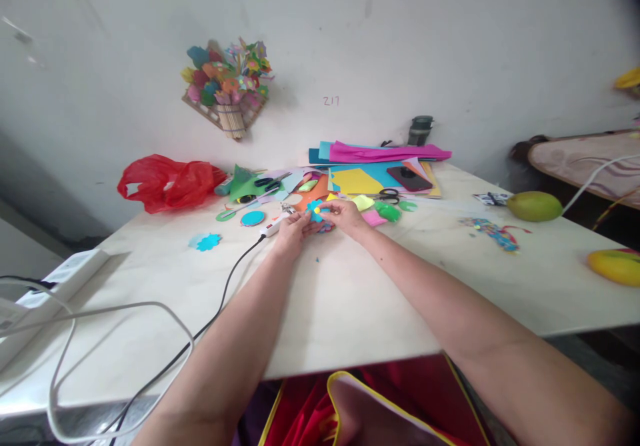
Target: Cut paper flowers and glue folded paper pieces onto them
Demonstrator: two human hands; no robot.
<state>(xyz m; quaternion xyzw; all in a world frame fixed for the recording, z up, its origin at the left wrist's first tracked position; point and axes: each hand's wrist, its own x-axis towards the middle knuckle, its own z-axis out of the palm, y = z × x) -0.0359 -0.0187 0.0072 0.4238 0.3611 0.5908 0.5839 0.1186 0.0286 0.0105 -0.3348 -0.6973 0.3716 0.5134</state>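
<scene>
Held in my left hand (pixel 296 228) is a blue paper flower (pixel 313 209) with a small yellow centre. My right hand (pixel 345 216) pinches the same flower from its right side, fingertips beside the yellow dot. Just left of my left hand lies a glue gun (pixel 277 223) with a white body and a black cord. Another blue paper flower (pixel 207 242) rests flat farther left, and a blue paper circle (pixel 253 218) lies closer to the glue gun. Some paper pieces under my hands are partly hidden.
Scissors (pixel 389 195), coloured paper sheets (pixel 357 181) and a phone (pixel 410 179) crowd the back. A red plastic bag (pixel 170 183) sits back left, a power strip (pixel 65 273) at left. Mangoes (pixel 534 206) lie right. The black cord crosses the table beneath my left forearm.
</scene>
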